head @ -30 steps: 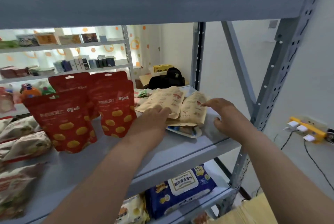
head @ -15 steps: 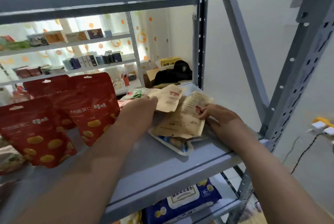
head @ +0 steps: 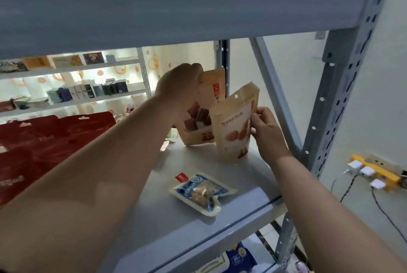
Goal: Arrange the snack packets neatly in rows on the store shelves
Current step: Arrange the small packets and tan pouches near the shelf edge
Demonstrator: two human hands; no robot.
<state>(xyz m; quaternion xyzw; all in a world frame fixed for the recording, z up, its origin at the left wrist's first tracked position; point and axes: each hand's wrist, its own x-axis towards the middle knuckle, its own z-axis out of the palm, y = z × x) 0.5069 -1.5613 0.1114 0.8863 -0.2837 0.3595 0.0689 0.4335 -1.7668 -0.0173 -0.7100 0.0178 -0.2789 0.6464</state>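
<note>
Two tan snack pouches stand upright at the back right of the grey shelf (head: 242, 204). My left hand (head: 180, 87) grips the top of the rear pouch (head: 199, 122), which shows brown cubes. The front pouch (head: 234, 125), printed with round biscuits, is pinched at its right edge by my right hand (head: 265, 127). A small blue and white packet (head: 202, 191) lies flat near the shelf's front edge. Red pouches (head: 50, 140) stand in a row on the left, partly hidden by my left arm.
The shelf above (head: 176, 3) hangs low over my hands. A grey upright post (head: 343, 105) and a diagonal brace (head: 275, 96) close the right side. A yellow power strip (head: 374, 171) with white plugs sits on the wall. Blue packs (head: 237, 257) lie on the shelf below.
Both tan pouches lay flat under my hands; now they stand upright, one in each hand. The blue and white packet beneath them is uncovered.
</note>
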